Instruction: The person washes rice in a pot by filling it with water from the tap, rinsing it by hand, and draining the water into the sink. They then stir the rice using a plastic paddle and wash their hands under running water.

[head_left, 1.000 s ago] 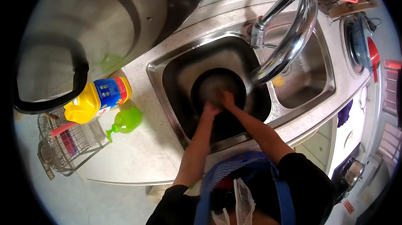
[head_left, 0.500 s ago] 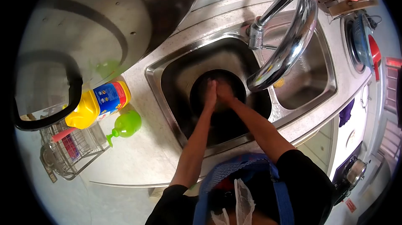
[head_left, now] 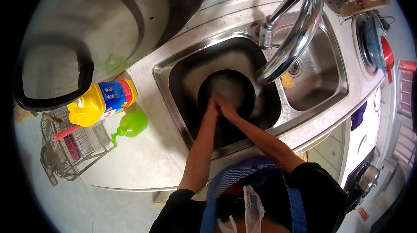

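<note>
A round black vessel (head_left: pixel 248 86), like a pan or bowl, sits in the larger left sink basin (head_left: pixel 177 96). Both hands reach down into it, close together and touching or nearly so. My left hand (head_left: pixel 213 104) is over the near part of its interior, with my right hand (head_left: pixel 225 105) just beside it. Blur and shadow obscure the fingers, so any held object cannot be made out. The vessel's inside looks pale and hazy in the middle. The chrome faucet (head_left: pixel 295 50) arches above the divider, its spout end just right of the vessel.
A yellow sponge (head_left: pixel 287 81) lies in the smaller right basin (head_left: pixel 315 96). On the left counter stand a green pump bottle (head_left: pixel 133 123), a yellow jug (head_left: pixel 93 106) and a wire rack (head_left: pixel 84 150). A large metal pot (head_left: pixel 108 20) looms at upper left.
Both hands have shifted toward me inside the vessel, from its middle to its near part. The view has moved slightly, and more of the yellow sponge shows past the faucet.
</note>
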`<control>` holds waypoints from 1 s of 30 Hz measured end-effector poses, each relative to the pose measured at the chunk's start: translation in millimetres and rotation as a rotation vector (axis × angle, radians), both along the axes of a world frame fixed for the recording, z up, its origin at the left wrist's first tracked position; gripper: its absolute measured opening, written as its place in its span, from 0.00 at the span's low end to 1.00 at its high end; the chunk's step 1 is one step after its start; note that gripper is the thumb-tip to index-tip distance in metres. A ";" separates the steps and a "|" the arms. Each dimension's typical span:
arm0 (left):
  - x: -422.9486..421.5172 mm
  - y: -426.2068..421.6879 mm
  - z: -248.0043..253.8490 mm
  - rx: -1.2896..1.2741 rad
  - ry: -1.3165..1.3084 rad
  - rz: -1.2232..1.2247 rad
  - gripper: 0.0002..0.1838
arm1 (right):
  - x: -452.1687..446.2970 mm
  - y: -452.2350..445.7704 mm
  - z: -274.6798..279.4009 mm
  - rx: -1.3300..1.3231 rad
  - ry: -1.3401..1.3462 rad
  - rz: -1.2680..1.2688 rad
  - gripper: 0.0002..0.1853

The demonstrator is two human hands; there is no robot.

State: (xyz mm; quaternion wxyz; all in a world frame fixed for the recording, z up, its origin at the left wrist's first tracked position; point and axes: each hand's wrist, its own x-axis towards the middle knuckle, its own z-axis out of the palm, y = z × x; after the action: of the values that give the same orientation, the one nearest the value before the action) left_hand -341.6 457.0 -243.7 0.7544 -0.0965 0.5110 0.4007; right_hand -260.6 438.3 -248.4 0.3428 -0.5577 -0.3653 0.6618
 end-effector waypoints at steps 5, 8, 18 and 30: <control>16.9 -2.9 56.1 0.091 0.017 0.141 0.26 | -9.4 36.1 24.7 0.304 -0.379 0.118 0.20; 9.9 5.1 67.0 0.142 0.207 -0.016 0.28 | -1.3 63.8 22.9 0.456 -0.571 0.361 0.17; 6.7 -4.2 11.1 -0.016 0.386 -0.285 0.30 | 58.5 18.9 -46.3 0.792 -1.128 0.534 0.10; 8.5 -15.4 30.7 0.005 -0.276 0.209 0.22 | -8.5 13.8 42.0 0.204 -0.525 0.355 0.24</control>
State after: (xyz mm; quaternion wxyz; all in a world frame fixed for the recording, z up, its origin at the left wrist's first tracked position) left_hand -333.0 441.6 -213.0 0.7717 -0.2014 0.3887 0.4613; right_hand -269.1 452.1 -206.4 0.1703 -0.5997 -0.5969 0.5050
